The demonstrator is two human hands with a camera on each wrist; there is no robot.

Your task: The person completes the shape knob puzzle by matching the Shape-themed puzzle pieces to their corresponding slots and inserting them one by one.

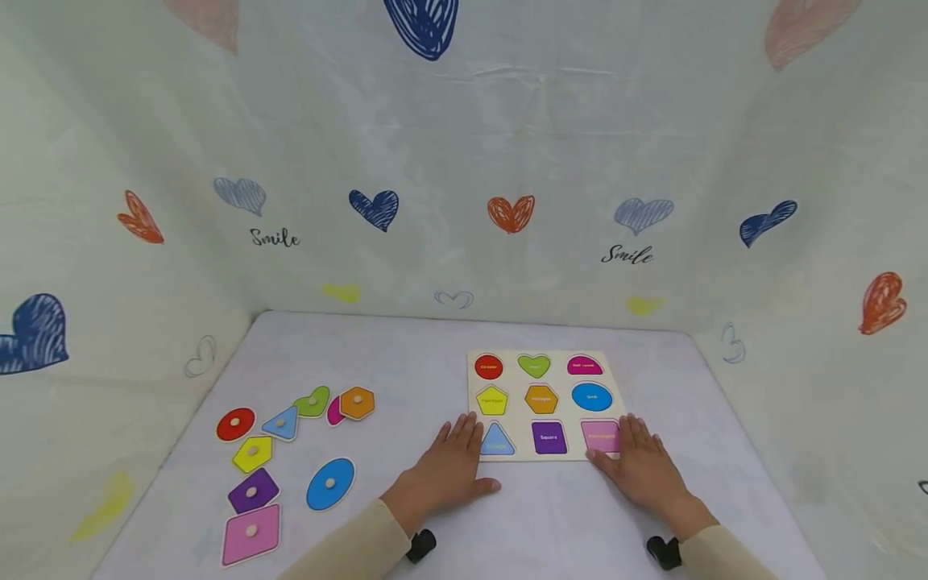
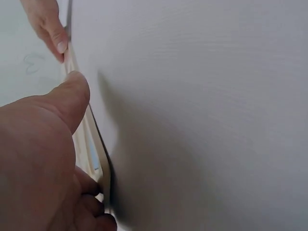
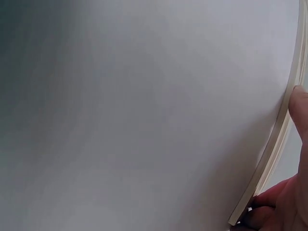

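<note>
A cream shape puzzle board lies flat on the table, printed with coloured, labelled shapes. My left hand touches its lower left corner with fingers extended together; the thumb points away to the right, off the board. At the lower right corner, my right hand holds the board, thumb against the front edge and fingers along the right side. In the right wrist view, the right thumb meets the pale board edge. The left wrist view shows the left fingers at the board's corner, partly hidden.
Knobbed pieces lie to the left: red circle, blue triangle, green heart, orange hexagon overlapping a magenta piece, yellow pentagon, purple square, pink piece and blue oval. A heart-patterned curtain surrounds the table.
</note>
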